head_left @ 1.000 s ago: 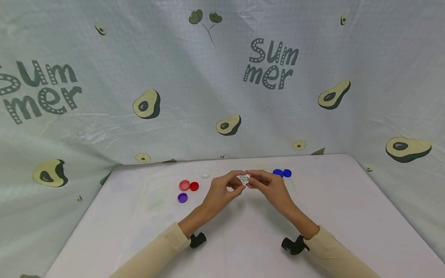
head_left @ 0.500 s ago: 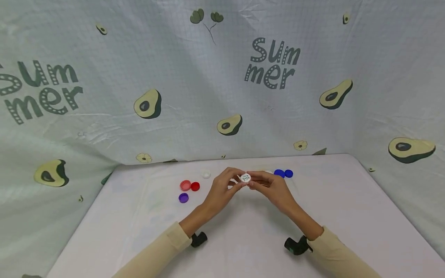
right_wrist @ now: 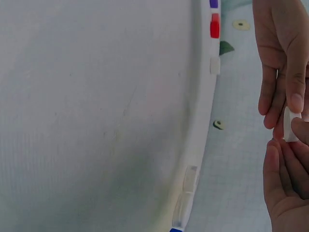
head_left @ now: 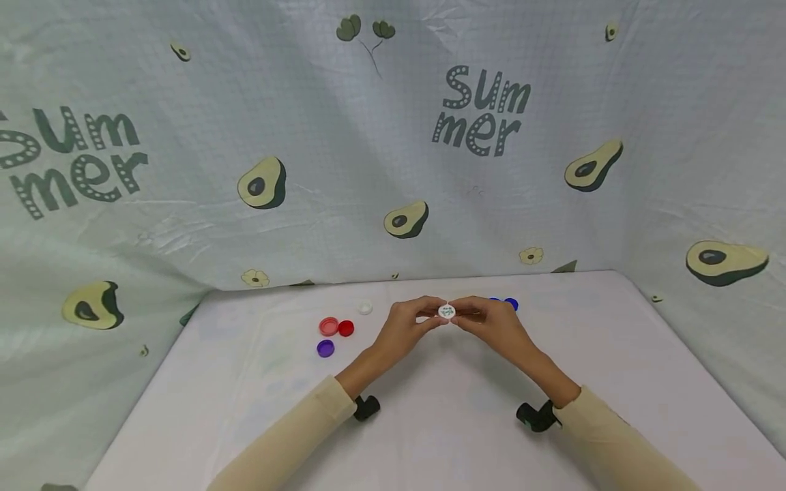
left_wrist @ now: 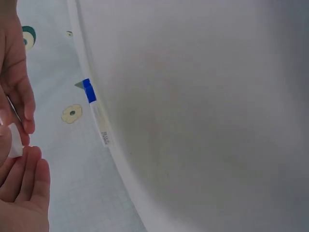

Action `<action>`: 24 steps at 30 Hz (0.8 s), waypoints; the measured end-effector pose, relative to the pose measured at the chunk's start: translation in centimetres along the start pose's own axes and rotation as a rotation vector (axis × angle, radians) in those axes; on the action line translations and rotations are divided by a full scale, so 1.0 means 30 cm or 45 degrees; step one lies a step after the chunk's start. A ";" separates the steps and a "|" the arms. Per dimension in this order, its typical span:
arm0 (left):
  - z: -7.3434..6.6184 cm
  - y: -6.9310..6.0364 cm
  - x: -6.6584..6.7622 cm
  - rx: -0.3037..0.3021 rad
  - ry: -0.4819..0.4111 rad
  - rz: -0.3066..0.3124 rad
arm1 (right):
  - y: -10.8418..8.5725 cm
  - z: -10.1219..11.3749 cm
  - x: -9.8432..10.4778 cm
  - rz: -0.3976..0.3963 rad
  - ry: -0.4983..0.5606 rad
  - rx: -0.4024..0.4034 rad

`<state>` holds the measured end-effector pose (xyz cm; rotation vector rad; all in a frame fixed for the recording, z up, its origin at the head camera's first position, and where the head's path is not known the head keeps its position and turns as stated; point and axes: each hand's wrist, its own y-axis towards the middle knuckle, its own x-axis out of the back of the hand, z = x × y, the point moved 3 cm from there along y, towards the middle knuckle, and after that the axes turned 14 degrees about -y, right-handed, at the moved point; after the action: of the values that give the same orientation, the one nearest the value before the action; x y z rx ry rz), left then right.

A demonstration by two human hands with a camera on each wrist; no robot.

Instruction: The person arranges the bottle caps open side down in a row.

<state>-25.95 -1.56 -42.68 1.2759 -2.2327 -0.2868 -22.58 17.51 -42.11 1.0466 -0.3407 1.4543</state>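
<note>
A small white round cap point(head_left: 446, 311) with dark print on its face is held up above the table, its face toward the head camera. The fingertips and thumb of my left hand point(head_left: 405, 329) pinch its left edge, and those of my right hand point(head_left: 496, 327) pinch its right edge. Edge-on, the white cap point(right_wrist: 288, 124) appears between both hands in the right wrist view. Only part of the cap point(left_wrist: 16, 142) shows at the left border of the left wrist view.
On the left of the table point(head_left: 417, 423) lie a pink-red lid point(head_left: 329, 326), a red cap point(head_left: 346, 329), a purple cap point(head_left: 325, 348) and a whitish cap point(head_left: 365, 307). Behind my right hand a blue cap point(head_left: 512, 304) shows. Pale clear pieces point(right_wrist: 190, 180) lie near the blue ones.
Both hands have shifted slightly right with the white cap. The cap has turned from a tilted pose until its printed face shows as a full round.
</note>
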 end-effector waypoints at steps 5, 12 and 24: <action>0.008 0.040 0.003 -0.008 -0.005 -0.042 | 0.024 -0.012 0.015 0.018 -0.011 -0.002; 0.014 0.082 -0.001 0.006 -0.034 -0.077 | 0.046 -0.017 0.039 0.000 -0.050 -0.016; 0.038 0.108 -0.035 0.115 -0.052 0.005 | 0.038 -0.048 0.043 0.075 -0.148 -0.074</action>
<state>-28.53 0.94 -42.59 1.3236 -2.3052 -0.2141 -23.97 19.17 -41.51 1.0845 -0.4983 1.4307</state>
